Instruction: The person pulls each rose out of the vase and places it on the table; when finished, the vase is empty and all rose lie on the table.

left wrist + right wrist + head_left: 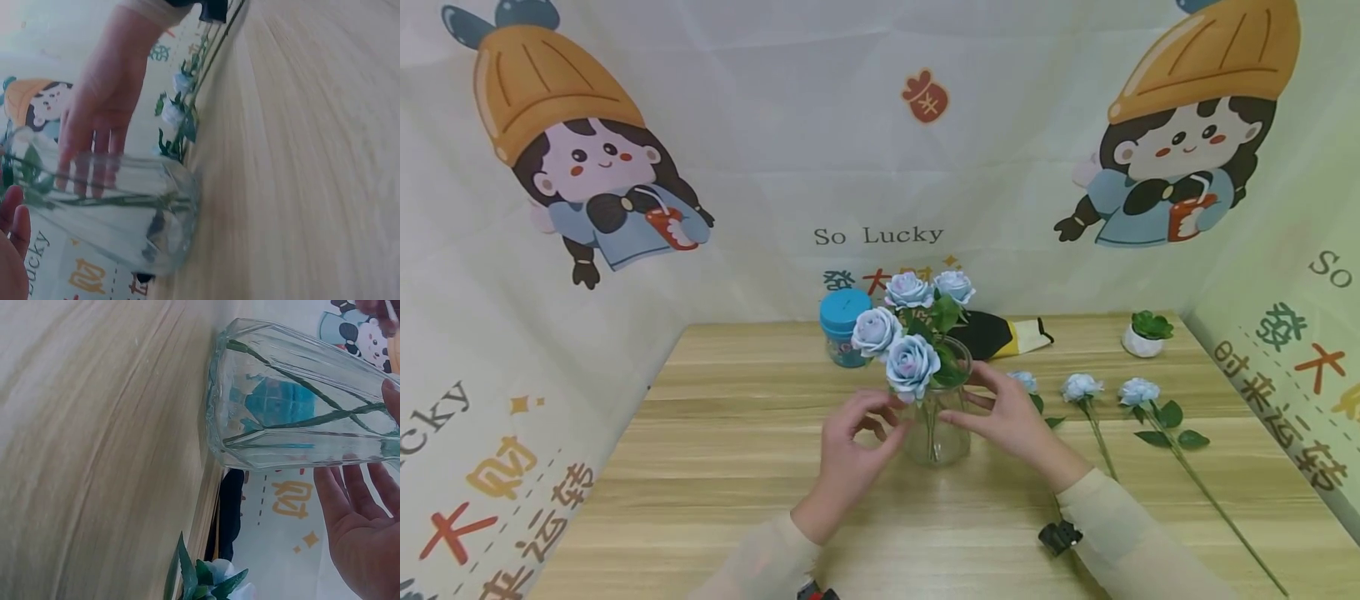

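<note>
A clear glass vase (936, 437) stands upright on the table, holding several pale blue roses (912, 367) whose green stems (331, 417) cross inside the glass. My right hand (1011, 421) holds the vase from the right near its upper part, thumb across the near side and fingers around the far side. On the other side, my left hand (857, 442) hovers beside the vase just under the lowest bloom, its fingers loosely bent with nothing visible between them. In the left wrist view, the left fingertips (20, 219) appear close to the vase's mouth.
Three more blue roses (1138, 392) lie on the wooden table (737, 467) at the right, partly behind my right arm. Along the back stand a blue-lidded jar (846, 325) and a small potted succulent (1145, 337). A black, yellow and cream item (992, 335) lies behind the vase.
</note>
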The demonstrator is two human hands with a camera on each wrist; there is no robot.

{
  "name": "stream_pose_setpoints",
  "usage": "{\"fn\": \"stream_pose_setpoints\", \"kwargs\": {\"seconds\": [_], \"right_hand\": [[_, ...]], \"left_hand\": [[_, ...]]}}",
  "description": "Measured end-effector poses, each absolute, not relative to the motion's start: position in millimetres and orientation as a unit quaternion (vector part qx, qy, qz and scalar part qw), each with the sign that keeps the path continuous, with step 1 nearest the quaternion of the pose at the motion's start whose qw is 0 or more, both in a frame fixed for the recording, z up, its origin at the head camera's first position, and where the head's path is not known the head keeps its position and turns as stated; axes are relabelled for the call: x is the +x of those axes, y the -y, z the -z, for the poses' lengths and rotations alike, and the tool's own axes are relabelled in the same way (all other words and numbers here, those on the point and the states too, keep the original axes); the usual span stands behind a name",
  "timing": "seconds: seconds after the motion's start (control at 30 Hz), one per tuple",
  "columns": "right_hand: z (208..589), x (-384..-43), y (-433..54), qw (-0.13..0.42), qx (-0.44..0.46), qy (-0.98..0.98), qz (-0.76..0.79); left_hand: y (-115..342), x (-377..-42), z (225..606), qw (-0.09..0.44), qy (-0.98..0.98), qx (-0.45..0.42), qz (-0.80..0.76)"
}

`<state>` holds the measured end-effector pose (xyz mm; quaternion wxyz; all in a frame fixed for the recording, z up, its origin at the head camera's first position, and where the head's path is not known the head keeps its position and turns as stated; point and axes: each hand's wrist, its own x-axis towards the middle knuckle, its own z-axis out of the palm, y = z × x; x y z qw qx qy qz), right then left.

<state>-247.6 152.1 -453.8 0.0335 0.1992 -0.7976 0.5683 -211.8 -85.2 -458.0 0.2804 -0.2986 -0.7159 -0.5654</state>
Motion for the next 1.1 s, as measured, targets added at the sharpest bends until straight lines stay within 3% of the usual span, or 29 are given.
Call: {"fn": "stream_pose_setpoints", "kwargs": {"seconds": [0.17, 0.43, 1.1], "right_hand": [[454.6, -247.7, -151.9, 0.038, 0.202, 0.797, -0.569], [458.0, -249.4, -149.8, 0.04, 0.199, 0.794, -0.573], [458.6, -246.6, -150.4, 0.053, 0.191, 0.799, -0.567]], "left_hand": [[72.3, -208.2, 448.4, 0.304, 0.71, -0.315, 0.551], [60.7, -214.6, 436.3, 0.338, 0.728, -0.239, 0.546], [53.7, -224.5, 442.8, 0.317, 0.701, -0.24, 0.592]]}}
